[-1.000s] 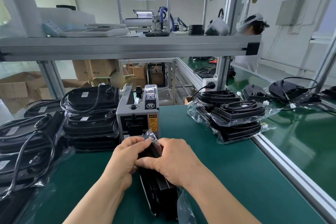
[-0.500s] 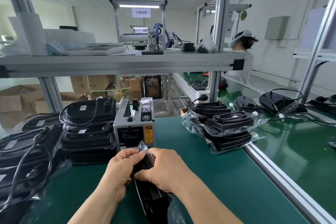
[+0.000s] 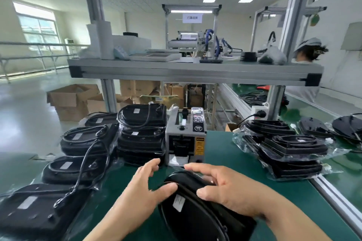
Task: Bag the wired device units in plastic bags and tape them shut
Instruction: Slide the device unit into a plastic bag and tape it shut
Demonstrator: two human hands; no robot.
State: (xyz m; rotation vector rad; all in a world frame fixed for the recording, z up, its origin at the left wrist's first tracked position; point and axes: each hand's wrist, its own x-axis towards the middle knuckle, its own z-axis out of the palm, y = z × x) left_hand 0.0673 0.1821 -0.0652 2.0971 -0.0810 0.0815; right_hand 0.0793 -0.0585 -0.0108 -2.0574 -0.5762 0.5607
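A black wired device unit [image 3: 197, 213] in a clear plastic bag lies on the green mat in front of me. My right hand [image 3: 221, 186] rests on its upper end with fingers spread. My left hand [image 3: 145, 188] is beside it with fingers spread, its thumb touching the unit's left edge and its fingertips near the mouth of the grey tape dispenser [image 3: 185, 139]. A strip of tape [image 3: 177, 159] shows at the dispenser's mouth. Neither hand holds any tape.
Stacks of black units with coiled cables stand left of the dispenser [image 3: 141, 133] and further left [image 3: 82, 141]. Bagged units are piled on the right [image 3: 290, 154]. An aluminium rail [image 3: 337, 199] separates the mat from a green conveyor. A shelf [image 3: 195, 70] crosses overhead. A person [image 3: 309, 53] works at the back right.
Both hands were pinching the bag's top over the upright unit. Now they have let go and spread, the unit lies lower, and the left hand has moved toward the dispenser.
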